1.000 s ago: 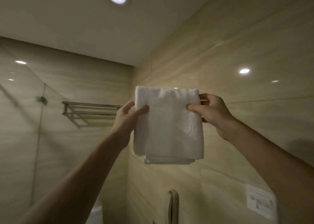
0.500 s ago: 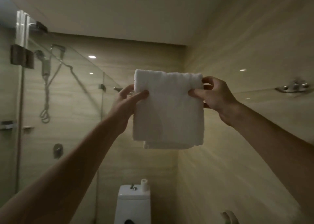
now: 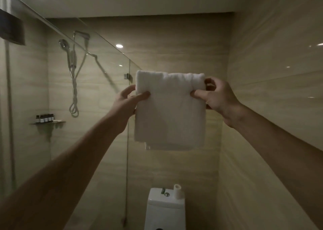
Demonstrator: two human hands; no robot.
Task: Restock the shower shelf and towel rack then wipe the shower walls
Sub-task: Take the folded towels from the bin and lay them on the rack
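left hand [image 3: 128,99] is up, thumb pressed across the front of the folded white towel [image 3: 169,111] and the other fingers tucked behind, closed on the upper left edge. right hand [image 3: 215,97] mirrors it on the upper right edge, thumb and forefinger nipped onto the cloth, the remaining fingers curled loosely behind. both arms stretched out and up, so the towel hangs flat between them at about head height, fold at the top, layered ends at the bottom where a second ply peeks out. that two-corner hold keeps the fold square and stops the layers sliding apart, which looks like the point if it is headed for a rack.

the cloth is thick, nubbly terry, soft-edged, a neat rectangle, sagging a touch in the middle of the top edge. no towel rack can be made out here; it may sit behind the towel, the dim light makes that hard to call.

outward now: a clear glass shower screen [image 3: 104,83] runs back on the left, with a chrome hand shower [image 3: 63,44] and its coiled hose on the tiled wall beyond. lower left, the small shower shelf [image 3: 47,122] carries a row of little dark bottles [image 3: 44,118]. below the towel, a glossy white toilet cistern [image 3: 166,205] with a paper roll [image 3: 178,191] on top. walls are smooth, beige, streaked tile, shiny enough to throw back ceiling spots.
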